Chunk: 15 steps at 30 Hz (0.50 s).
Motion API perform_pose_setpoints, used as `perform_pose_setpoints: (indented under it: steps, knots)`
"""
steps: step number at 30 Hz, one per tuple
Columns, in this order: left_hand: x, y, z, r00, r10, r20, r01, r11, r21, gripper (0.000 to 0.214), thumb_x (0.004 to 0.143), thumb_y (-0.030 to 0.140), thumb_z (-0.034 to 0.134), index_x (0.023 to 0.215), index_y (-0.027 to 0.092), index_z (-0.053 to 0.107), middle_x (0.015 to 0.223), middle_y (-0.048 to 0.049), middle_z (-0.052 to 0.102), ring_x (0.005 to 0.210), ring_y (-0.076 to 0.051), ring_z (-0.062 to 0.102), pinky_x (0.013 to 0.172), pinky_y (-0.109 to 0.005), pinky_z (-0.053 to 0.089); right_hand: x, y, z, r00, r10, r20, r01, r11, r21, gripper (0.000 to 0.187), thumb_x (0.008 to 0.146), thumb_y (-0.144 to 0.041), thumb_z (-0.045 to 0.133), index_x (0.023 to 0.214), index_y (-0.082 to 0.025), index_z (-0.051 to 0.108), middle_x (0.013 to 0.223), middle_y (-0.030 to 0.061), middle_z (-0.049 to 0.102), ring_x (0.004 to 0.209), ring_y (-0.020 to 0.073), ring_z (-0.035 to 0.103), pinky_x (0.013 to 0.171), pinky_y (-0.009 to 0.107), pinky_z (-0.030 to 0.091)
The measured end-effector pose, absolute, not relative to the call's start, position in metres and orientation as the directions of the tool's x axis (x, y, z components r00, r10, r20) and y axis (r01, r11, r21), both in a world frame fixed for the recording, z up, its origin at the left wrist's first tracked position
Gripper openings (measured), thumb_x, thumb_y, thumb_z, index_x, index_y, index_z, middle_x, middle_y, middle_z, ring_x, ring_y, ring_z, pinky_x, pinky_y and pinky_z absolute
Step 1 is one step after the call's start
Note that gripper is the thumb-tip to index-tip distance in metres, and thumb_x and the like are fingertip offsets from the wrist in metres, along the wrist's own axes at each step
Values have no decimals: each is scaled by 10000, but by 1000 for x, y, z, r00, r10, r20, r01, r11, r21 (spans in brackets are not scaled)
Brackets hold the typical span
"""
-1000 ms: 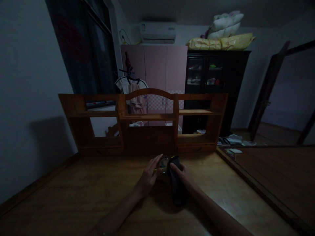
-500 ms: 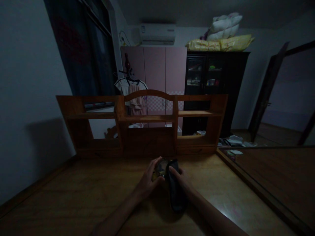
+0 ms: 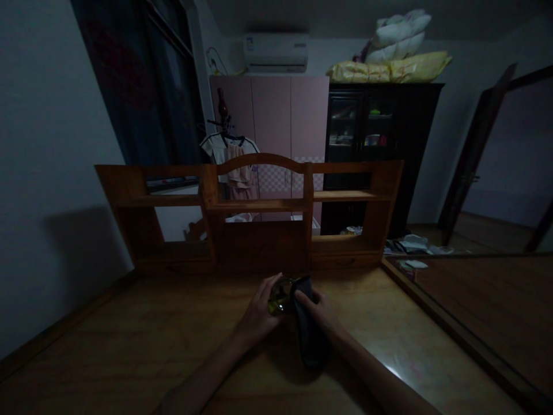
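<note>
Desk edges: your wooden surface (image 3: pixel 173 334) meets the pale wall (image 3: pixel 43 173) on the left, and a raised rim (image 3: pixel 449 325) runs along the right
Far edge: a wooden shelf unit (image 3: pixel 259 206) stands across the back, just beyond your fingertips
Room to move: wood spreads wide to either side of your hands and toward you, while the space ahead is short
Left hand: your left hand (image 3: pixel 259 311) is partly curled, fingers and thumb around a small shiny piece (image 3: pixel 276 306), clear and yellowish; the dim light hides its exact form
Right hand: your right hand (image 3: pixel 323 311) grips a dark elongated case (image 3: pixel 310 340), thumb on its near face, fingers mostly hidden behind
Shiny piece: between your hands, just beside the upper end of the case
Dark case: slanting toward you, lower end over the wood; whether it touches there, you cannot tell
Dark cabinet: behind its glass doors, the cabinet (image 3: pixel 421 132) holds a green item (image 3: pixel 375 112) and a pale round container (image 3: pixel 370 140)
</note>
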<state>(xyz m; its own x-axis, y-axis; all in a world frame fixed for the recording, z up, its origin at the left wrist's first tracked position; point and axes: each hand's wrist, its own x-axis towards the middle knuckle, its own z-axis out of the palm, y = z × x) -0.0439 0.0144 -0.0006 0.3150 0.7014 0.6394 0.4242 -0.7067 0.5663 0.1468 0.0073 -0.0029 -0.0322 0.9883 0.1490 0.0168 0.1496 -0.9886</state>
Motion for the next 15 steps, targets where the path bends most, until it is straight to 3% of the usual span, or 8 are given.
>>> perform_pose_setpoints:
  steps: [10, 15]
  knots:
    - [-46, 10, 1, 332, 627, 705, 491, -753, 439, 753, 762, 317, 713, 1400, 313, 314, 1370, -76, 369, 1290, -269, 389, 1076, -461, 370, 150, 11, -10, -6, 983, 186, 31, 186, -982, 493, 697, -586, 662, 776, -102, 698, 662, 19, 650, 591, 145, 551, 536, 240, 412]
    - [-46, 9, 0, 325, 630, 706, 523, -741, 421, 752, 751, 335, 725, 1390, 310, 330, 1352, -71, 374, 1282, -269, 395, 1071, -450, 380, 154, 14, -16, -2, 993, 115, -16, 115, -993, 511, 661, -584, 696, 821, -99, 706, 732, 47, 683, 644, 172, 589, 569, 256, 448]
